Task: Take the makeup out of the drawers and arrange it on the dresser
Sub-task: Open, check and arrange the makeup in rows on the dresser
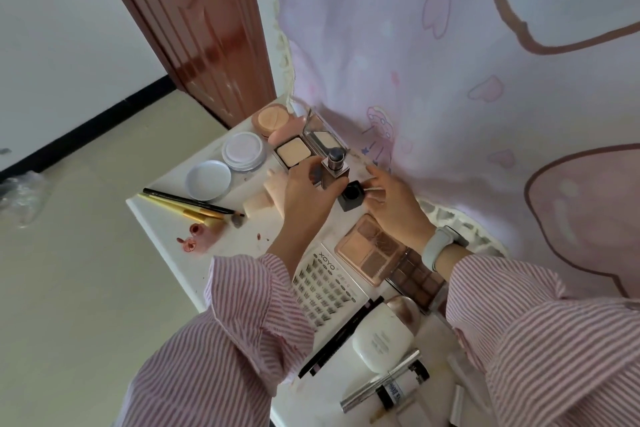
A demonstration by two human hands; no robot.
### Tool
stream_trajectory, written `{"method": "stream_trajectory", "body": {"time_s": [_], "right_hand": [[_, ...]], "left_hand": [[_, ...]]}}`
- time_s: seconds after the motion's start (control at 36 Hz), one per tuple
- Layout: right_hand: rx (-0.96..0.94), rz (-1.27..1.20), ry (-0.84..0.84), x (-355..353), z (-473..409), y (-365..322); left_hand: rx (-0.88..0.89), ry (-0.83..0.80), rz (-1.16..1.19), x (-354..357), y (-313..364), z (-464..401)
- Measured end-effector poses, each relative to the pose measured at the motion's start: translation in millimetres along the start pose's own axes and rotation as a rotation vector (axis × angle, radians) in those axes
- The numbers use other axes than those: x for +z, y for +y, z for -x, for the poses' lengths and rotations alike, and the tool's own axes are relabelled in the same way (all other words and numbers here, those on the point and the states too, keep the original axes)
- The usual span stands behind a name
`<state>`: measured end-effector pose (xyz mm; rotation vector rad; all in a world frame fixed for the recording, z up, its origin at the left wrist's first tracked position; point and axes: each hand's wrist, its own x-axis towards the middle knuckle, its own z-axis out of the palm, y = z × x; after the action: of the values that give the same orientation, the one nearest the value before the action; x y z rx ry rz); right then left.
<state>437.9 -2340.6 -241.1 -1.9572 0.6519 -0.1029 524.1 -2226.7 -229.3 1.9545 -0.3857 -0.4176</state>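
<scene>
The left hand (304, 191) grips an upright square bottle (333, 172) at the far middle of the table (162, 222). Just right of it, touching, the right hand (391, 204) holds a small black jar (352, 196), mouth up; whether its fingers also pinch a thin stick is unclear.

Makeup covers the white dresser (166, 225): round compacts (207, 180), brushes (187, 203), brown eyeshadow palette (372, 246) (open), lash tray (323, 284).

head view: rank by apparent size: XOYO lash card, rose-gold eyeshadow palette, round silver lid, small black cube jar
1. XOYO lash card, though nearest the camera, so unsure
2. rose-gold eyeshadow palette
3. round silver lid
4. small black cube jar
</scene>
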Motion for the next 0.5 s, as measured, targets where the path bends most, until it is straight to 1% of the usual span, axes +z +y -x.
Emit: {"method": "stream_trajectory", "body": {"time_s": [0.11, 0.17, 0.22, 0.25, 0.28, 0.31, 0.33, 0.42, 0.5], "right_hand": [[0.001, -0.040, 0.023, -1, 10, -2], [-0.019, -0.015, 0.077, -2, 19, -5], [-0.057, 0.025, 0.166, -1, 32, -10], [-0.086, 0.051, 0.189, 0, 41, -14], [-0.110, 0.071, 0.173, 2, 49, -18], [-0.128, 0.096, 0.104, 5, 58, -23], [-0.154, 0.161, -0.001, 9, 68, -27], [-0.338, 0.520, -0.325, 24, 87, -34], [-0.467, 0.826, -0.556, 46, 100, -34]], "left_hand": [[-0.006, 0.015, -0.016, -11, 5, 12], [0.000, 0.060, -0.055, -20, 6, 20], [-0.004, 0.097, -0.085, -33, 5, 31], [-0.012, 0.103, -0.086, -40, 3, 38], [-0.022, 0.102, -0.088, -47, 1, 46], [-0.034, 0.099, -0.095, -53, -3, 56], [-0.047, 0.099, -0.107, -60, -7, 66], [-0.097, 0.131, -0.157, -75, -26, 96], [-0.137, 0.168, -0.225, -86, -48, 122]]}}
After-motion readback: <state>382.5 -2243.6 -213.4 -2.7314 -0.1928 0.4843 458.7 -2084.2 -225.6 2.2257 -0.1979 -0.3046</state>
